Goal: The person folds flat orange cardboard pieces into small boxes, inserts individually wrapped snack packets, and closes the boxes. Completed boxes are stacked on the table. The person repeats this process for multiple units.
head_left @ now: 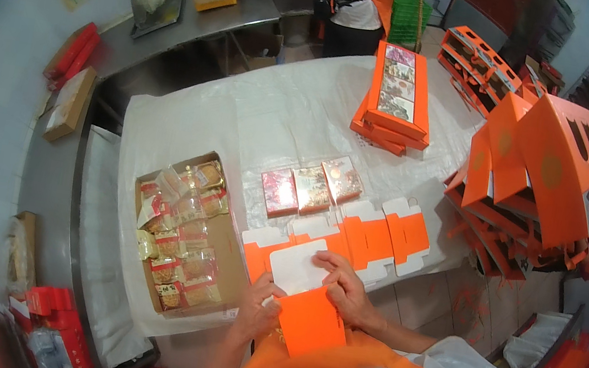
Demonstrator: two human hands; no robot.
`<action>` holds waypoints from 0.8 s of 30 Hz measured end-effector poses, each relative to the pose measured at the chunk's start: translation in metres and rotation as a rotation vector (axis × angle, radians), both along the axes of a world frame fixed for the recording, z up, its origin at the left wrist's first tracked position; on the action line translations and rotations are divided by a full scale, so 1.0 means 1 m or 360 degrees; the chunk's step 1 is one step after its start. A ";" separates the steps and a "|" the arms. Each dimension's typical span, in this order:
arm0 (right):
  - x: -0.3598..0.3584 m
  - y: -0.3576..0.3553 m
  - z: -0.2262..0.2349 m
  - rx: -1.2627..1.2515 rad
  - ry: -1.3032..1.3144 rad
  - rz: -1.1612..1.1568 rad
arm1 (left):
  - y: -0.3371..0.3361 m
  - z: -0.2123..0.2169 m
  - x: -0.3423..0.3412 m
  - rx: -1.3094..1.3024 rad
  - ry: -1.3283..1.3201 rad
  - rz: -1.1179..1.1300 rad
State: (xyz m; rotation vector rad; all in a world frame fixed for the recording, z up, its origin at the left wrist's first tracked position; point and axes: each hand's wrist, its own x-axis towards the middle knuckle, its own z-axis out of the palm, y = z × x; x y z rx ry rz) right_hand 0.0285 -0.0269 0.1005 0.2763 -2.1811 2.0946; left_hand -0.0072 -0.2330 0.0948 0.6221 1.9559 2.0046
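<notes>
Left hand [256, 310]: we had our fingers pinching the near-left edge of the orange box blank [308, 319], at the near edge of the desk [274, 118].
Right hand [348, 293]: fingers lay pressed flat on the blank's white flap, holding the fold down.
More blanks [371, 236]: fanned out flat, just beyond our hands.
Small packs [309, 189]: three in a row, just past the blanks.
Carton of wrapped cakes [185, 232]: to our left, open.
Risk, we figured: the blank hung partly off the desk edge, so a loose pinch could've let the fold spring open or crease crooked.
Finished orange boxes [546, 171]: piled far right, leaning, so maybe a bump would tip them.
</notes>
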 end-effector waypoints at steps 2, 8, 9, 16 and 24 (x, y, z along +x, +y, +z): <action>0.008 -0.006 -0.005 -0.0185 -0.0003 -0.0088 | 0.004 0.006 0.011 -0.0129 -0.0089 0.0206; 0.010 -0.010 -0.011 -0.0858 -0.0527 -0.0124 | 0.025 0.013 0.034 0.0540 -0.0634 0.0772; 0.010 -0.010 -0.009 -0.0948 -0.0519 -0.0065 | 0.023 0.012 0.033 0.0554 -0.0674 0.0752; 0.008 -0.009 0.015 -0.0376 -0.0755 0.0023 | 0.016 0.008 0.021 -0.0060 -0.0265 0.0459; 0.005 -0.010 0.016 -0.0387 -0.0572 -0.0016 | 0.020 0.024 0.024 0.0020 -0.0447 0.0498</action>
